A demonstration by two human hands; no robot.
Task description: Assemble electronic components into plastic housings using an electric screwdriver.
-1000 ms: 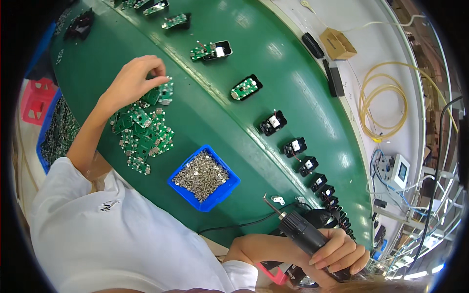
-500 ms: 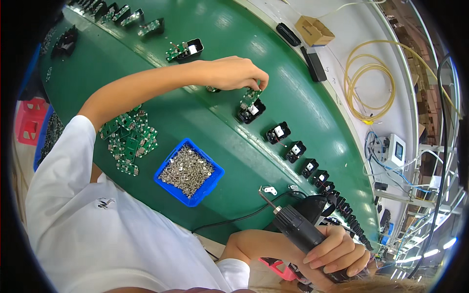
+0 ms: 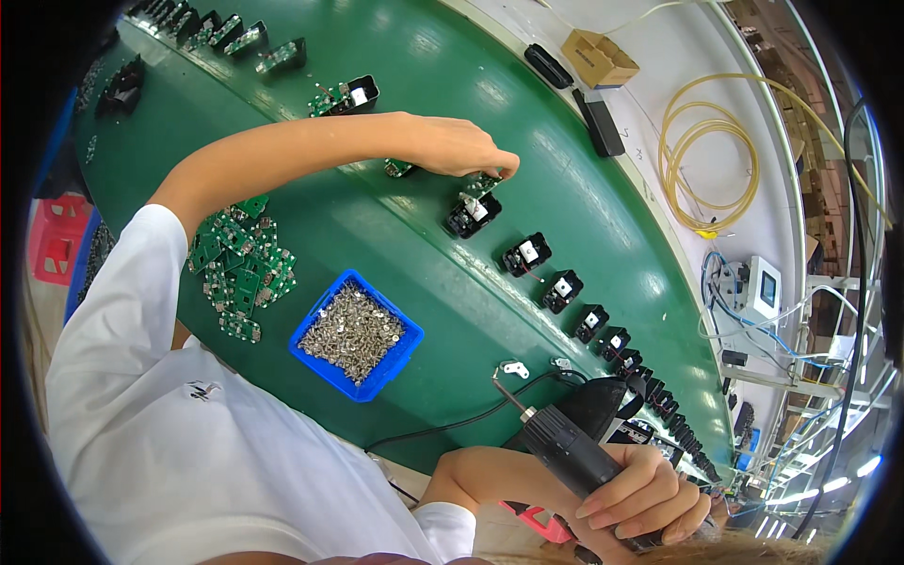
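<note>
My left hand [image 3: 461, 146] reaches across the bench with thumb and fingers pinched on a small green circuit board [image 3: 482, 184]. The board is tilted at the upper edge of an open black housing [image 3: 471, 217], which has a white part inside. At lower right, my right hand [image 3: 650, 494] wraps around a black electric screwdriver [image 3: 570, 447]. Its bit points up and left over the bench, near a small white bracket [image 3: 513, 369], apart from the housing. Part of another board [image 3: 398, 168] shows just below my left wrist.
A blue tray [image 3: 400, 367] of screws stands beside a pile of green boards [image 3: 245, 273]. Several black housings [image 3: 525, 254] run in a line toward lower right; others with boards [image 3: 344, 96] stand at upper left. A black cable [image 3: 452, 424] crosses the near bench. A yellow hose [image 3: 664, 151] lies coiled beyond.
The circuit board in my left hand has tipped more edge-on, uncovering more of the housing's inside. My right hand keeps its grip on the screwdriver. The whole view has shifted slightly.
</note>
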